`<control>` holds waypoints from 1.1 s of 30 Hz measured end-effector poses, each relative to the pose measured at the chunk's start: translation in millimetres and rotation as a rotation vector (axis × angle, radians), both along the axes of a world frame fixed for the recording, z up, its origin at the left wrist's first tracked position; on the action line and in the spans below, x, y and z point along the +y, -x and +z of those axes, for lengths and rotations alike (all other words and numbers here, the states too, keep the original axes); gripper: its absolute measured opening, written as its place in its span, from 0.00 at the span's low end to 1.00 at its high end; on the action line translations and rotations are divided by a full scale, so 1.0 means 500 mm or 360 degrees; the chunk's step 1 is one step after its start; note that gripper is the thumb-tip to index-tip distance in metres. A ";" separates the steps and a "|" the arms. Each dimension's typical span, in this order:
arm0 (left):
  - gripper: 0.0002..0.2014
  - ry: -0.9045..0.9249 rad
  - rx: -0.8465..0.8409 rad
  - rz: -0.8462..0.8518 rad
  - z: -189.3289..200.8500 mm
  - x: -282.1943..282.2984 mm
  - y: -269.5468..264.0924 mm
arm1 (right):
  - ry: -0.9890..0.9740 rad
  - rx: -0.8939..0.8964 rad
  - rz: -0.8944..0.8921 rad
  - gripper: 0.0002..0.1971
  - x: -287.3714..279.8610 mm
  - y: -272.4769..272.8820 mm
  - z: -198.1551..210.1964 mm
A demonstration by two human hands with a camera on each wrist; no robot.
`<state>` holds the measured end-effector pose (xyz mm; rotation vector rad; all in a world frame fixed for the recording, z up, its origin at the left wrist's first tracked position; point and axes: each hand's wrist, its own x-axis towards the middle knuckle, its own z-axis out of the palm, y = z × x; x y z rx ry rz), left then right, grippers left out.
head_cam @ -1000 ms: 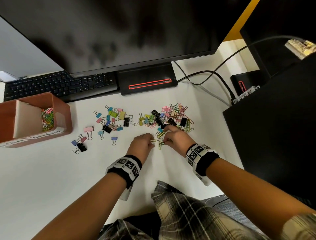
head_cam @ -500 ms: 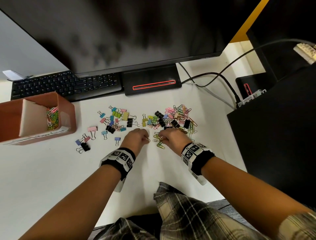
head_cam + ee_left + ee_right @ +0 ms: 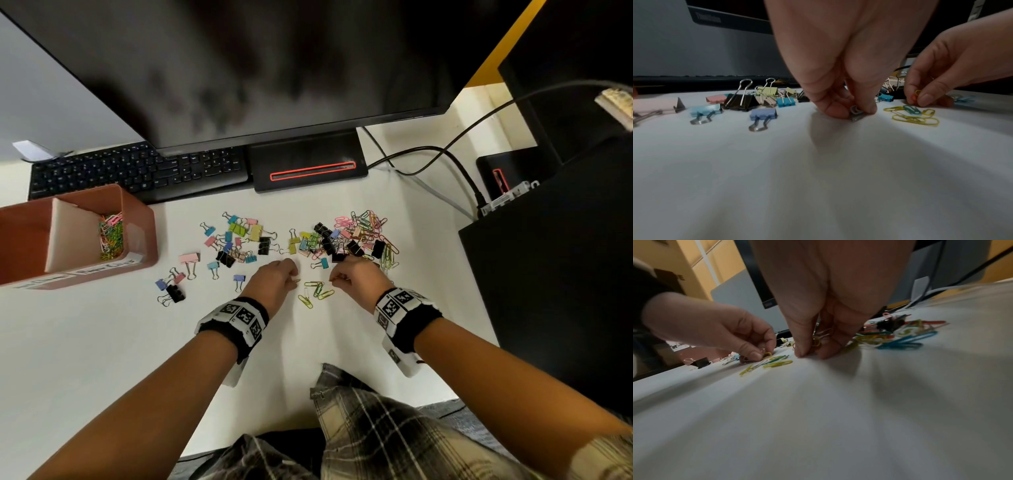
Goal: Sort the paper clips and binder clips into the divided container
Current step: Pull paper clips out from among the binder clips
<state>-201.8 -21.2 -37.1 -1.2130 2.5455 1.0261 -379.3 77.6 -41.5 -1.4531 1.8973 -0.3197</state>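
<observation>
Paper clips [image 3: 317, 291] lying loose between the hands on the desk [image 3: 102, 342]; left hand [image 3: 275, 279] pinching a yellowish clip [image 3: 767, 355], right hand [image 3: 356, 275] pinching yellow and orange clips [image 3: 916, 95]; binder clips [image 3: 239, 240] scattered beyond both hands; divided container [image 3: 137, 219] sitting well left of the left hand.

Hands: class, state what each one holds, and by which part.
Left hand pinches a paper clip by one rounded end. Right hand likewise pinches paper clips between thumb and fingertips.
</observation>
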 end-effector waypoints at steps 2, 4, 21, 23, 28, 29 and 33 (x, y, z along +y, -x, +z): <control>0.13 -0.0143 0.0050 -0.0001 0.010 0.009 -0.007 | 0.0004 -0.0016 0.0000 0.09 0.014 0.010 0.000; 0.17 -0.0268 0.0067 -0.0061 0.015 0.023 -0.014 | -0.0023 -0.0048 0.0079 0.13 0.022 0.010 0.005; 0.06 0.0112 0.0073 -0.0038 -0.025 0.003 0.005 | -0.0167 0.0043 0.0188 0.10 -0.029 -0.043 0.004; 0.06 0.0137 0.0040 -0.0061 -0.027 0.003 0.005 | -0.0170 0.0061 0.0191 0.10 -0.029 -0.044 0.009; 0.08 0.0163 -0.0027 -0.0071 -0.037 0.008 0.007 | -0.0220 0.0037 0.0114 0.12 -0.025 -0.049 0.010; 0.09 0.0166 -0.0040 -0.0087 -0.039 0.008 0.008 | -0.0246 0.0040 0.0119 0.12 -0.027 -0.049 0.011; 0.08 0.0244 -0.0136 -0.0221 -0.043 0.008 0.009 | -0.0228 0.0057 0.0103 0.11 -0.030 -0.055 0.011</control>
